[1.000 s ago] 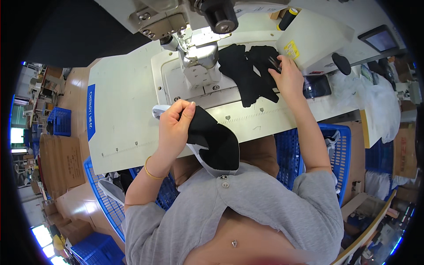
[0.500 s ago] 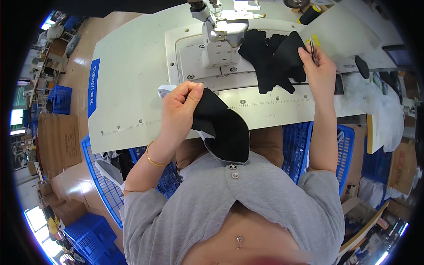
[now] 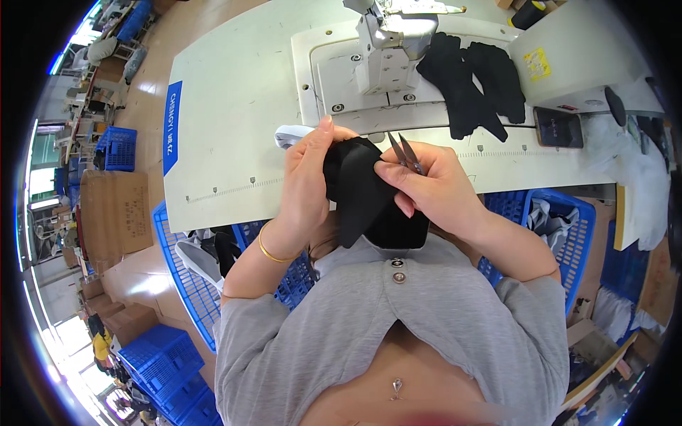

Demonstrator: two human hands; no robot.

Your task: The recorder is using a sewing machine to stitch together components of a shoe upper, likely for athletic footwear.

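Note:
My left hand (image 3: 309,167) grips a black fabric piece with a pale edge (image 3: 401,231), which hangs down in front of my shirt. A second black fabric piece (image 3: 362,181) lies over it, pinched between the thumb and fingers of my right hand (image 3: 433,181). That hand also keeps hold of small thread snips (image 3: 406,153), their blades pointing up and apart. Just beyond my hands stands a white sewing machine (image 3: 387,60). More black cut pieces (image 3: 462,96) lie to its right. Part of a white-grey item (image 3: 290,135) shows behind my left hand.
Blue plastic baskets (image 3: 186,284) flank my lap, the left one holding grey and black pieces. A second basket (image 3: 586,241) has pale pieces inside. On the table's right lie a dark phone (image 3: 558,128) and a white box-shaped housing (image 3: 575,64); a black thread cone (image 3: 527,14) stands behind.
My right hand has brought one black piece and the snips from beside the machine over to my left hand. The two pieces now overlap. The whole view has shifted slightly.

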